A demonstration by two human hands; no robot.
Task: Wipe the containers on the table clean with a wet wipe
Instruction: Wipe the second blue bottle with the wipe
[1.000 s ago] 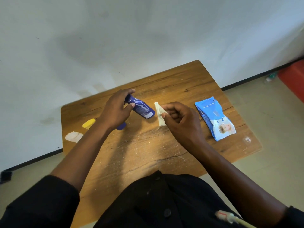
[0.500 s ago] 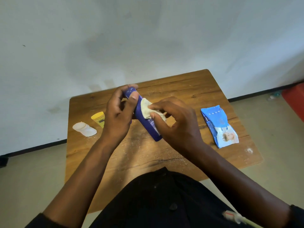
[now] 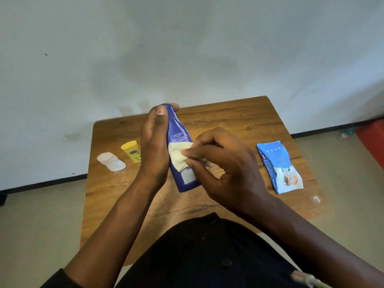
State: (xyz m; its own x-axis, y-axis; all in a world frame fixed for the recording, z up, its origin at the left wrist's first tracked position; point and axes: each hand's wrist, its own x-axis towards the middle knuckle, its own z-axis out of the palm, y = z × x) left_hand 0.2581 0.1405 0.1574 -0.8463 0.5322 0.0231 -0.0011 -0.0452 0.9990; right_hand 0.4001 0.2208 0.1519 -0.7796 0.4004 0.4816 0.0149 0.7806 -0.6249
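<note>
Clearly the blue bottle (image 3: 180, 150) is the container in hand: it is lifted off the desk (image 3: 239, 121), between the two hands, tilted with its narrow capped end up and away and its broad base toward the person. That slant turns its labelled face up to the camera and to the wiping hand, which is probably why it is held so.

Against that face lies the wet wipe (image 3: 178, 155), a pale bunched pad about midway down the bottle. The right hand (image 3: 224, 169) pinches it between thumb and curled fingertips and presses it onto the plastic, so a rub along the body can follow. The left hand (image 3: 154, 146) clasps the bottle from its far side, fingers running up its length and a fingertip hooked over the cap end, steadying it against the push of the wipe.

Just outside the left hand, on the desk, lie a yellow container (image 3: 132, 151) and, further out, a white container (image 3: 111, 162) on its side. Both seem to be waiting their turn, so I judge the task at its first item. Well outside the right hand lies the blue wipes pack (image 3: 279, 166), flat, within reach for a fresh sheet. Pale dust speckles the wood beneath the hands.
</note>
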